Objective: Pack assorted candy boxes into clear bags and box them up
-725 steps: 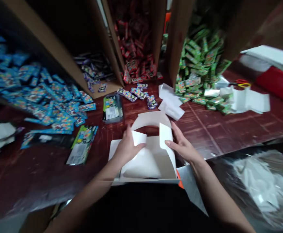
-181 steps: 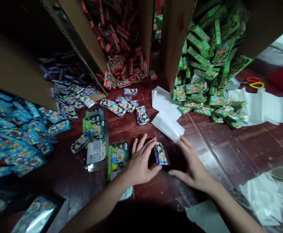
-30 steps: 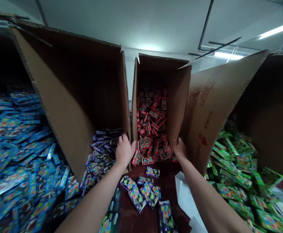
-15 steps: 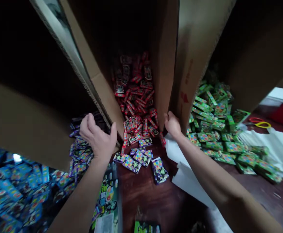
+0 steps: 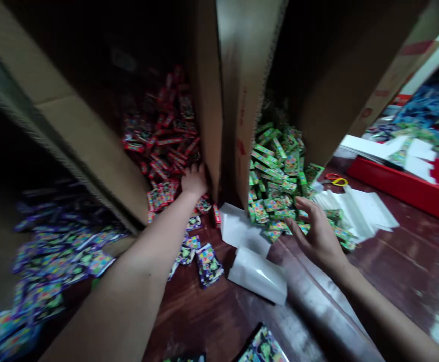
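My left hand reaches far forward into the middle cardboard box. It lies on the red packets beside the box's right wall, fingers curled under; what they grip is hidden. My right hand hovers open over the dark wooden table, fingers spread and holding nothing, just in front of the green packets that spill from the right box. A few purple-and-green packets lie on the table under my left forearm.
Purple packets spill from the blurred left box. White paper bags lie between my arms, with more white sheets to the right. Yellow-handled scissors sit near a red tray. A printed packet is at the bottom edge.
Both hands have let go of the box flaps. My left hand has moved right onto the red packets, and my right hand has drawn back and opened. The view has swung right.
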